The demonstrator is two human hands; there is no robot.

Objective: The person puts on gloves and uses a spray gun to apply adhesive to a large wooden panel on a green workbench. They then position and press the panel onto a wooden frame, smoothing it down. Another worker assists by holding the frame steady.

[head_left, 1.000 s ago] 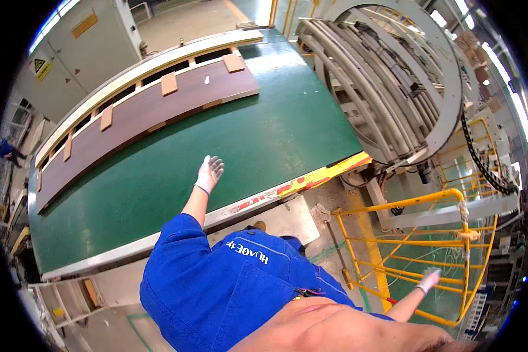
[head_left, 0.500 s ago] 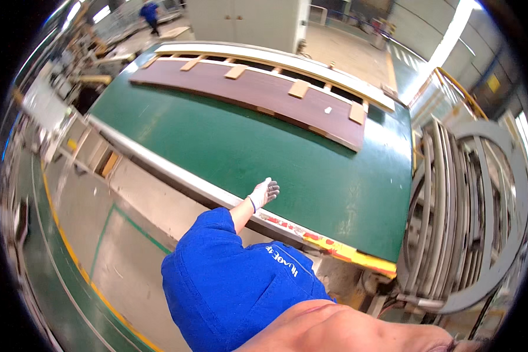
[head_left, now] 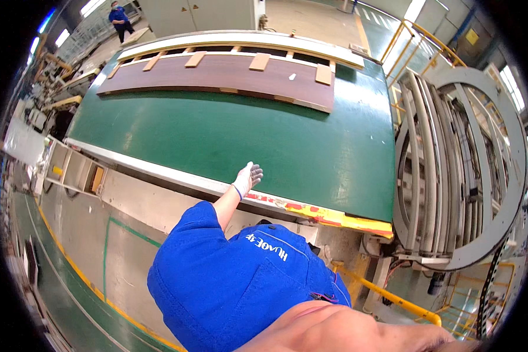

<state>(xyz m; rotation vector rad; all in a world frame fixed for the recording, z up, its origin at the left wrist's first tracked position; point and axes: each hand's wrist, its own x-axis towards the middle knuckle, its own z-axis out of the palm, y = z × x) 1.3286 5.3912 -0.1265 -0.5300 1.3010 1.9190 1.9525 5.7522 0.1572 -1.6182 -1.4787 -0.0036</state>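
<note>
My left hand [head_left: 247, 179], in a white glove with grey fingers, reaches over the front edge of a green-topped table [head_left: 229, 132]. Its fingers are stretched out and nothing is in them. Farther back, out of the hand's reach, lies a long dark brown panel [head_left: 211, 75]. Several small light wooden blocks [head_left: 259, 62] rest across its back edge, and a small white scrap [head_left: 291, 77] sits near its right end. Behind it runs a long pale board [head_left: 240, 39], parallel to the panel. My right hand does not show.
Yellow and red tape [head_left: 340, 219] covers part of the table's front edge. To the right stands a large round grey metal frame [head_left: 496, 170] with bars. A yellow rail [head_left: 387, 293] is at lower right. A grey cabinet [head_left: 199, 14] and a co-worker [head_left: 119, 19] are beyond the table.
My view has turned right and down, so the table and panel sit farther left and higher in the picture. My left hand stays open over the front edge.
</note>
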